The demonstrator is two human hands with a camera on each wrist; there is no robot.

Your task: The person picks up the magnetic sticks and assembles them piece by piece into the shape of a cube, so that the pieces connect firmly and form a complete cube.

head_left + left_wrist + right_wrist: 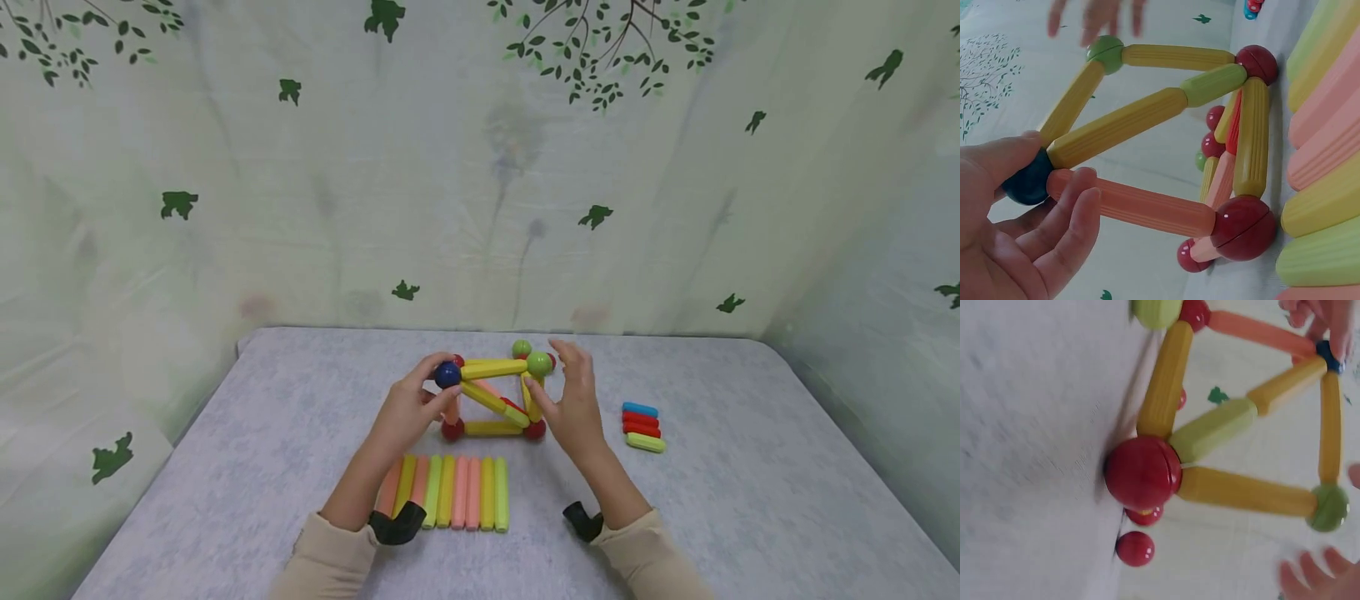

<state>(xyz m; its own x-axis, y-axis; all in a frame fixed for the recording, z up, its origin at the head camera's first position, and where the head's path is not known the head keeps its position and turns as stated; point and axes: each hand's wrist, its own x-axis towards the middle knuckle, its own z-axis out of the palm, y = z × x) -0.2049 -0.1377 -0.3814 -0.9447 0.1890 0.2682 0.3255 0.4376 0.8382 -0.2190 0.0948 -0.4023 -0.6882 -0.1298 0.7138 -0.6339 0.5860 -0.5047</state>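
Note:
A magnetic stick-and-ball frame stands on the table, with red balls (452, 430) at its lower corners. My left hand (401, 410) pinches the blue ball (1030, 178) at the upper left corner between thumb and fingers. From that ball a yellow stick (1119, 128) and a lime stick (1215, 84) run diagonally to the lower right red ball (1142, 473). A salmon stick (1147, 203) forms the left side. My right hand (576, 404) is spread beside the green ball (1329, 507) at the upper right corner, its fingers apart from it in the right wrist view.
A row of salmon, yellow and lime sticks (473, 493) lies in front of the frame, partly under the left forearm. Short blue, red and lime sticks (642, 421) lie to the right. Behind the front face are more balls, including a green one (521, 348).

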